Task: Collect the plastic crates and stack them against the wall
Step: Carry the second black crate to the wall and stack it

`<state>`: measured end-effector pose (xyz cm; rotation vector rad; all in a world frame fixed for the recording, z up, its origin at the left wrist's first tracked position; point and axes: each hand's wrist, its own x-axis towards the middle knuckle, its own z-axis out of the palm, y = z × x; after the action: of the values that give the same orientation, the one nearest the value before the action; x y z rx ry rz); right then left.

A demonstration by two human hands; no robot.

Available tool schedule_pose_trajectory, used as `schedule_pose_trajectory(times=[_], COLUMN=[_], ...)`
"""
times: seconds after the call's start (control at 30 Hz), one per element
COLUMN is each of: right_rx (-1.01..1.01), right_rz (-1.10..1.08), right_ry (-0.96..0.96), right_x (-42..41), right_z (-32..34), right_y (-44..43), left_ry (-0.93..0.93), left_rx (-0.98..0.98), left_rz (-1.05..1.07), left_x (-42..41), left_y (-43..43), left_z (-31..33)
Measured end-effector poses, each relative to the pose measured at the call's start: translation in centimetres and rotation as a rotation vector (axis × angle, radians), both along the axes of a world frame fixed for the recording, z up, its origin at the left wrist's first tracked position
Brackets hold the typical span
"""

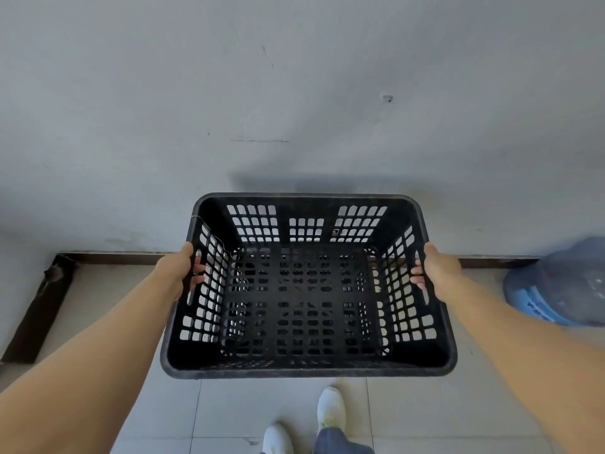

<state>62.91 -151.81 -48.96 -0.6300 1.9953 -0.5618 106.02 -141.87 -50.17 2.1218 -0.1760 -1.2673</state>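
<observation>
**Black crate held in front of the wall**

Pale floor tiles (262, 407) meet a scuffed grey wall (294, 93) along a dark skirting strip (114, 258). The black crate (307, 368) hangs above the floor near the wall. The left hand (178, 270) and right hand (438, 273) each curl through a side handle slot. At the floor's right edge, a blue water bottle (563, 283) is cut off.

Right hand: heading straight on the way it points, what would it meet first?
The right hand grips the crate by its side; ahead lies only the wall, which the crate's far rim would likely reach before the hand. Depth is unclear.
</observation>
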Motion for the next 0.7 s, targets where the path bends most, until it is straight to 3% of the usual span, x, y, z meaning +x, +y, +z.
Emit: schedule_pose_trajectory(times=[0.37,0.7], right_rx=[0.084,0.071], right_rz=[0.028,0.043], right_ry=[-0.029,-0.031], right_x=[0.1,0.8], right_z=[-8.2,-9.7], right_y=[-3.0,-4.1], left_ry=[0.017,-0.027], left_rx=[0.017,0.006], left_rz=[0.001,0.025], left_x=[0.7,1.5], left_y=[-2.5,-3.3], left_z=[-8.6,-10.8])
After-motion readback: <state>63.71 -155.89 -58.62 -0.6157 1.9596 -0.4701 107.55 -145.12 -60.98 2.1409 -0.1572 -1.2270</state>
